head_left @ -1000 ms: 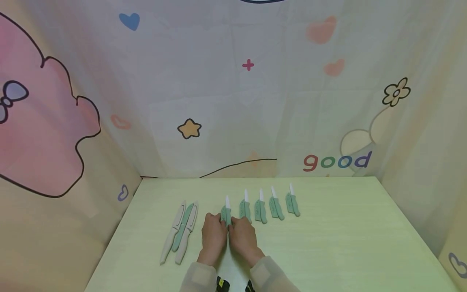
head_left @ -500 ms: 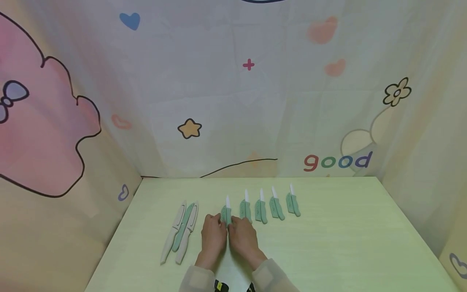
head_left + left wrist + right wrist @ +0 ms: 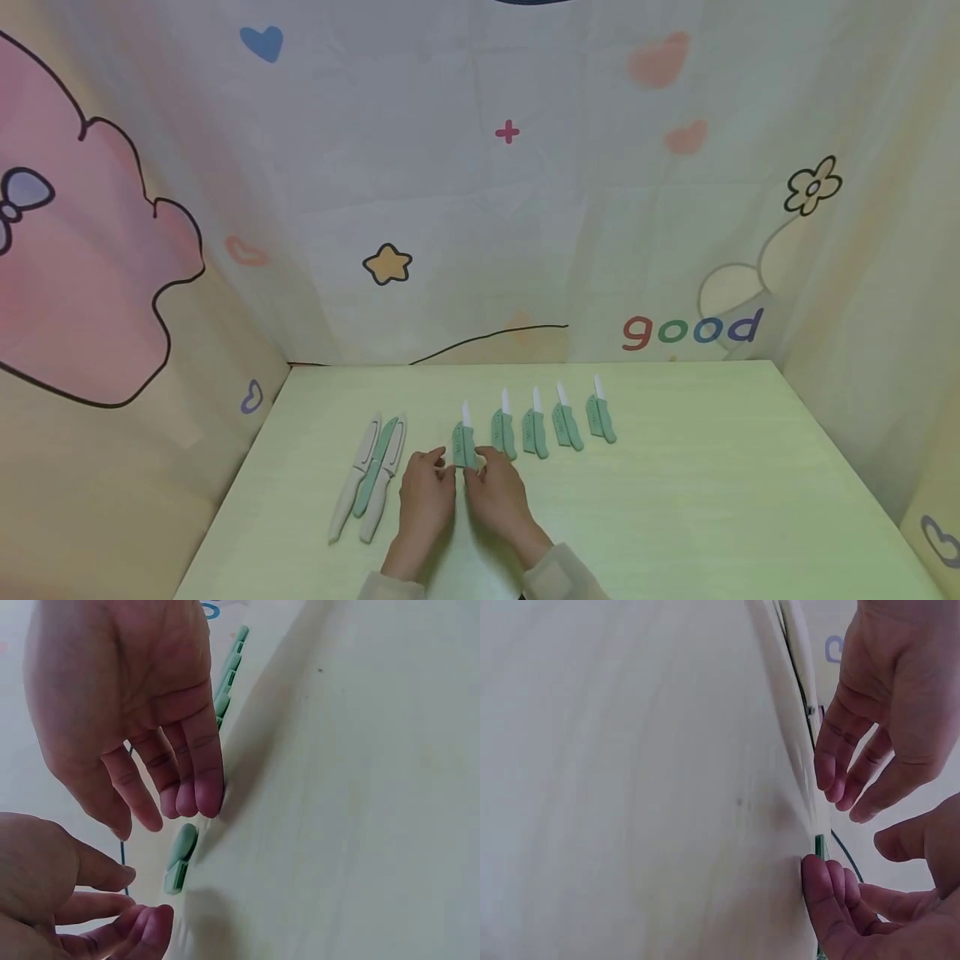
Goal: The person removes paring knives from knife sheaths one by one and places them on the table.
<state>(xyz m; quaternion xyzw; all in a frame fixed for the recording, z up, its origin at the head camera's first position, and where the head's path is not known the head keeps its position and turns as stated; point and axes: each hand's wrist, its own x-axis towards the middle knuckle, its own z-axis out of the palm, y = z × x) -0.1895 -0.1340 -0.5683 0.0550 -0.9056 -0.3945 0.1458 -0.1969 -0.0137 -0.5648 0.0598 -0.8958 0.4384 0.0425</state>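
A small knife (image 3: 465,447) with a white blade and green handle lies on the table, its blade pointing away from me. A wider green piece runs along its handle. My left hand (image 3: 429,498) is just to its left and near side, fingers loosely bent and holding nothing. On the other side my right hand (image 3: 498,498) has its fingertips close to the handle end, thumb apart from the fingers. In the left wrist view the green handle (image 3: 182,855) shows between both hands, with nothing gripping it. The right wrist view mostly hides this knife behind the right fingers.
Several matching green knives (image 3: 535,433) lie in a row to the right. On the left are two white-handled knives (image 3: 347,504) with a green one (image 3: 372,475) between them. A printed cloth (image 3: 450,183) hangs behind the table (image 3: 675,517).
Both hands have drawn away from the small green knife, the left one back and to the left. Their fingers have loosened. The knife lies where it was.
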